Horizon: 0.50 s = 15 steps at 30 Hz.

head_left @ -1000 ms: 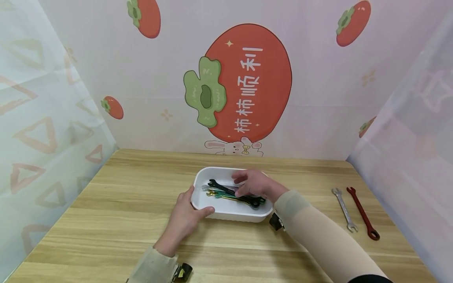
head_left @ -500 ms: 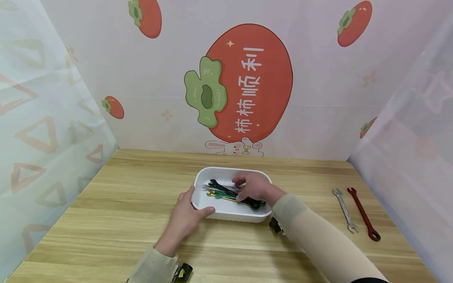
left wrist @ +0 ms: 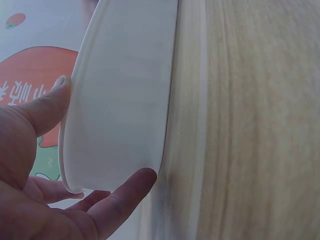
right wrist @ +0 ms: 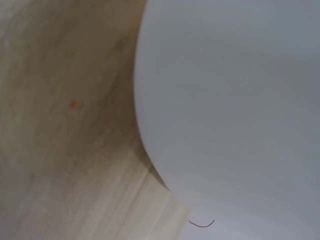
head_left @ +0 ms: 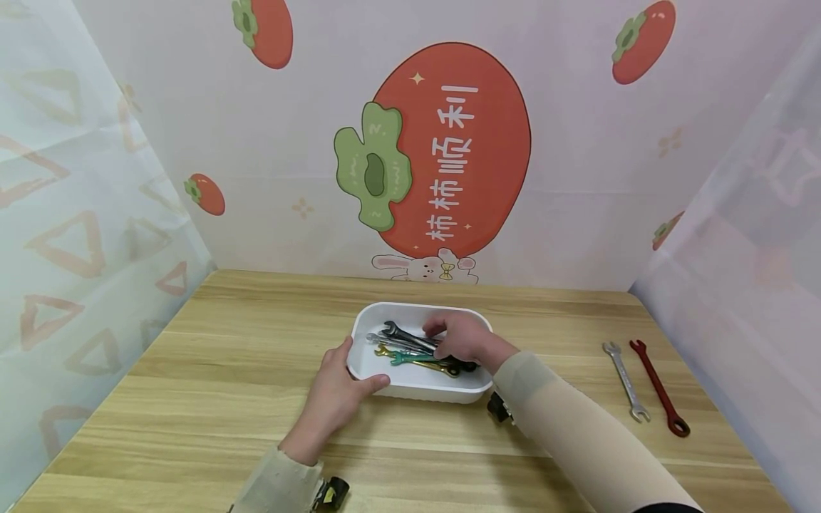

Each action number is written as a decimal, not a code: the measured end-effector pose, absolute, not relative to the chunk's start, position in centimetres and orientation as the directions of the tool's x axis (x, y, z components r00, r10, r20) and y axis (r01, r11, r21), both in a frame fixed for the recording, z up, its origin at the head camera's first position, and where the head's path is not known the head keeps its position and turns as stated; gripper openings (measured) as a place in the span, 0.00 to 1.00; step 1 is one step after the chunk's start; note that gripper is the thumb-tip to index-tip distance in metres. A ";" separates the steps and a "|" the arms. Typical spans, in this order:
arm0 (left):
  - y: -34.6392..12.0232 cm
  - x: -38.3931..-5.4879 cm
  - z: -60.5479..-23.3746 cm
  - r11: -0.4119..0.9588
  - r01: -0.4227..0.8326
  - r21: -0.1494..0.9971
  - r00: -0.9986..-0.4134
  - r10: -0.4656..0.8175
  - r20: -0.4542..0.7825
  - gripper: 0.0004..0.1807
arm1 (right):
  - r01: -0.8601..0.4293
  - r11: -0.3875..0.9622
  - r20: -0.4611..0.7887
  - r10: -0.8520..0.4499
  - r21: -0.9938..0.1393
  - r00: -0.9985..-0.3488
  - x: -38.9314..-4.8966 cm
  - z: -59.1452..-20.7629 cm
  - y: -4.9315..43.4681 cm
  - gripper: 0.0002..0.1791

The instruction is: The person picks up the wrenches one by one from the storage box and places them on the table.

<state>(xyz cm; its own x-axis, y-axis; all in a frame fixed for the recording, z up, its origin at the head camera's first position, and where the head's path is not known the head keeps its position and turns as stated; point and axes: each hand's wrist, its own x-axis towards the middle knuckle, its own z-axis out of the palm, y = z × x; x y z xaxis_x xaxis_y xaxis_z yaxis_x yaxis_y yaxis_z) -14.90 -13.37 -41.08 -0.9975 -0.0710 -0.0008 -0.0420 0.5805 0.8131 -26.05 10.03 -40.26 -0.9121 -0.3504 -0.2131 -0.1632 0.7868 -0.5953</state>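
Note:
A white plastic tray [head_left: 385,385] holds several combination wrenches. My left hand [head_left: 340,388] grips its left end, with the thumb over the near rim. In the left wrist view, the fingers [left wrist: 125,200] lie against the outer wall of the tray [left wrist: 120,100]. My right hand [head_left: 465,337] reaches into the tray's right part and pinches a dark, shiny wrench [head_left: 410,337], whose open end points left. Beside it lie a green wrench [head_left: 410,358], a gold wrench [head_left: 385,350] and a silver wrench [head_left: 378,340]. The right wrist view shows only the tray's wall [right wrist: 225,100] and tabletop.
On the right of the wooden table [head_left: 224,370] lie a silver wrench [head_left: 625,381] and a dark red wrench [head_left: 659,388], side by side. A printed backdrop [head_left: 288,142] stands behind the table, with sheets on both sides.
My right hand has lowered into the tray and taken the dark wrench, which has turned and shifted slightly away from me. The green and gold wrenches are more exposed. The left hand stays put.

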 end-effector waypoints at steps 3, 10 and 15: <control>-13.4 -14.9 -41.1 0.581 -0.042 0.813 -0.998 -0.070 -0.001 0.55 | -0.162 0.778 -0.206 -0.352 -0.607 -0.913 -26.1 -40.4 10.1 0.25; -13.4 -14.9 -41.1 0.585 -0.035 0.810 -0.998 -0.065 0.004 0.55 | -0.123 0.733 -0.204 -0.341 -0.669 -0.918 -26.2 -40.5 10.2 0.27; -13.4 -15.0 -41.1 0.585 -0.042 0.810 -0.998 -0.067 -0.003 0.54 | -0.093 0.712 -0.214 -0.330 -0.696 -0.919 -26.3 -40.6 10.2 0.27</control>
